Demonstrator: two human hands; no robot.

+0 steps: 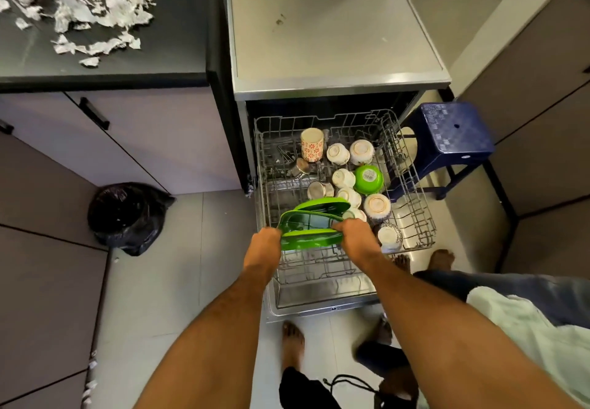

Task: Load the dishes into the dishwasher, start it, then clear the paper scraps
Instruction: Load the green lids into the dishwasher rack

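Both hands are at the front of the pulled-out rack: the left hand [265,240] grips the left edge of a green plate [311,238], and the right hand [354,233] curls over its right edge, so the plate is held upright between them above the wire rack [412,185]. A second green plate [322,206] stands tilted just behind it, apparently already slotted, though the hands hide its lower edge and I cannot tell how it seats.

Farther back, the rack holds upturned white cups [337,153], a green bowl [368,179], a patterned mug [312,145] and steel tumblers [320,189].

Judged from this, the loading step is in hand, with starting the machine and clearing not yet begun. Next, the held plate needs lowering straight down between the tines in front of its twin, kept on edge so it does not knock the cups beside it, then both hands let go.

Paper scraps [79,3] lie heaped on the dark counter [178,54] at upper left, well apart from the dishwasher [335,35] (a black bin bag [127,217] sits on the floor below them).
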